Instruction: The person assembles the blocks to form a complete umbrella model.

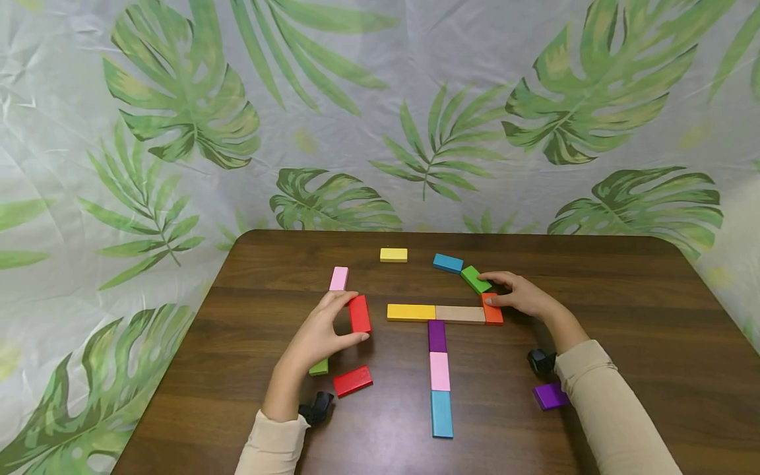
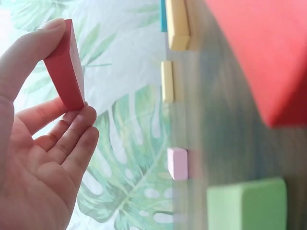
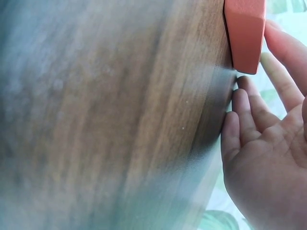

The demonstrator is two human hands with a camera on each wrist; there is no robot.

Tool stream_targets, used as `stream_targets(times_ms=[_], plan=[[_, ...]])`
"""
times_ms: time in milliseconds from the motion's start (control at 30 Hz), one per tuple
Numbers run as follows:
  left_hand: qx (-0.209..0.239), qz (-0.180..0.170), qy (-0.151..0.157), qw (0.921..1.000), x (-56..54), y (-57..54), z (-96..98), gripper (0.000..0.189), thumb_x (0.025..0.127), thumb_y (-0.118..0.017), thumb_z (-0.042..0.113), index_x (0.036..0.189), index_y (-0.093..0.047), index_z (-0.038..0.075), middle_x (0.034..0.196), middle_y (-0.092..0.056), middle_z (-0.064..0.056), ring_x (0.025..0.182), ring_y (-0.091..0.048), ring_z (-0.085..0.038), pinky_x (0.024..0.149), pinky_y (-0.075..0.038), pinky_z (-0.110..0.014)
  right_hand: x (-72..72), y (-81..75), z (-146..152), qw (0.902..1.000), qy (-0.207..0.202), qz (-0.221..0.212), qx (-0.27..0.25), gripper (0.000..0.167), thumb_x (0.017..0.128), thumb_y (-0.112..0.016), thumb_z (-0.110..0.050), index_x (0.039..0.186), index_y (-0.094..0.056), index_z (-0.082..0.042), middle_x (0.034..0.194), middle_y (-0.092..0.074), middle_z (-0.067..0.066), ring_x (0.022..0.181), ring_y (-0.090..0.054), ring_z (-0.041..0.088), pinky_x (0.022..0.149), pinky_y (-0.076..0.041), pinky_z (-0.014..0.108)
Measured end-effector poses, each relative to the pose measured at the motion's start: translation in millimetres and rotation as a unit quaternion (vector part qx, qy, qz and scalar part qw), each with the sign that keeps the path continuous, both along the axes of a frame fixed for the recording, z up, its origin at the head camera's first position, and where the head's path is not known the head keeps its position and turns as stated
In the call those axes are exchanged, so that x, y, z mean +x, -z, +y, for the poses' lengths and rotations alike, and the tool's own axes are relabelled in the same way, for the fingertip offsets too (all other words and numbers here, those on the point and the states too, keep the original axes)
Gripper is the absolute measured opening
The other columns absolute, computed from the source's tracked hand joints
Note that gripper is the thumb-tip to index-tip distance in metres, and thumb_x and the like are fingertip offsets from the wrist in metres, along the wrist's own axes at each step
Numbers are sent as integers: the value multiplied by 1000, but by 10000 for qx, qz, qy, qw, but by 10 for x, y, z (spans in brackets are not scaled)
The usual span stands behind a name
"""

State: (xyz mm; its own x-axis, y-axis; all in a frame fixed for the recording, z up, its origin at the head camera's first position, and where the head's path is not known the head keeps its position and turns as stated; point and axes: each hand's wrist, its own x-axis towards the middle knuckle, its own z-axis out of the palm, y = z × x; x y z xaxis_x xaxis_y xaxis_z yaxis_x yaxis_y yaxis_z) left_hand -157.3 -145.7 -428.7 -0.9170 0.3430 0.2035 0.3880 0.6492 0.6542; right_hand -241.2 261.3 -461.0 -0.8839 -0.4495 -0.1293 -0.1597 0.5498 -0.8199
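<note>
Watching remotely, I see the left hand (image 1: 320, 333) pinching a red block (image 1: 359, 314) over the desk's (image 1: 641, 284) left half, long axis toward the far edge, crosswise to a yellow block (image 1: 411, 312) nearby rightward; the right hand (image 1: 524, 296), fingers loosely extended, touches an orange block (image 1: 493, 315).

Arms (image 1: 611, 409) fwd | L grip (image 1: 317, 338) up, pinching | R grip (image 1: 524, 295) low, fngrs (image 3: 245, 115) relaxed

Looks like a staged tabletop recording spot; can't tell whether in a home, lab or office. Has coloured blocks (image 1: 441, 413) spread over a dark wood-grain table (image 1: 641, 297), a creased leaf-print sheet (image 1: 332, 138) filling the whole background, plus two black wrist-worn cameras (image 1: 319, 407)
</note>
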Motion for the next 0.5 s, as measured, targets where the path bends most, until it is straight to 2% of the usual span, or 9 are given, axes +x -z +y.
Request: stream_targets(times_ms=[200,500], plan=[[148,300,105,9994,-24,-51,112,68,69,-78,30,127,-50,9,121,-46,-1,107,-47,-18,86,-43,-37,5,-15,-9,10000,16,-42,-18,58,83,-65,-19,133,-41,-2,136,-30,24,121,-26,43,95,-23,58],[338,416,171,9984,-56,-79,321,68,69,-77,31,127,-49,9,121,-46,-3,109,-46,-17,87,-42,-38,4,-10,-9,10000,2,10,-33,58,83,-65,-19,132,-42,-1,135,-32,24,121,-27,43,95,-23,58]])
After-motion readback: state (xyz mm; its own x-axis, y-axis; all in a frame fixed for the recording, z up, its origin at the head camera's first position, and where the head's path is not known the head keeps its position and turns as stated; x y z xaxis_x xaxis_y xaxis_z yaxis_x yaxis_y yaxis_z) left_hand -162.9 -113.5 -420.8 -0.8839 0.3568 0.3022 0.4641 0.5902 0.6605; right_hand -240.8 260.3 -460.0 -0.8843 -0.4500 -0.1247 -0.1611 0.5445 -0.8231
